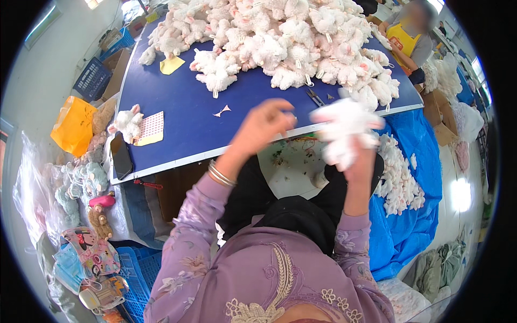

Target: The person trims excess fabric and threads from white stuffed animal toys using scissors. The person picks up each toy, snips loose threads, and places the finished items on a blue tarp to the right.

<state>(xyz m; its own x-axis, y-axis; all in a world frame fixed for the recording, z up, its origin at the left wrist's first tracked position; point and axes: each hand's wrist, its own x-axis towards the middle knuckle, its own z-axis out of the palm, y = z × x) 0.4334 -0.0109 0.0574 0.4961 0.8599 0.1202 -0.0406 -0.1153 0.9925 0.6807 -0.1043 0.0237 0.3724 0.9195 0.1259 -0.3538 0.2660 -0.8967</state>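
The blue surface (177, 116) stretched away beyond both sets of fingers, its white near edge running just under them. Bare blue lay open ahead of the left fingers, out to the heap of white plush toys (291, 43) crowding the far half and the far right edge. Below the right fingers, past the surface's edge, a blue tarp (414, 215) held a spill of white stuffing (398, 177). The right hand (358, 161) was raised over the near edge, fingers closed around a blurred white plush toy (344, 129) that bulged above them. The left hand (264, 126) hovered just beside that toy, fingers loosely curled; whether they pinched anything could not be told. Far left of the fingers lay a single plush toy (128, 123), a dotted card (152, 128) and a black phone (121, 156) at the near edge. Small scissors (315, 97) lay just beyond the fingers.
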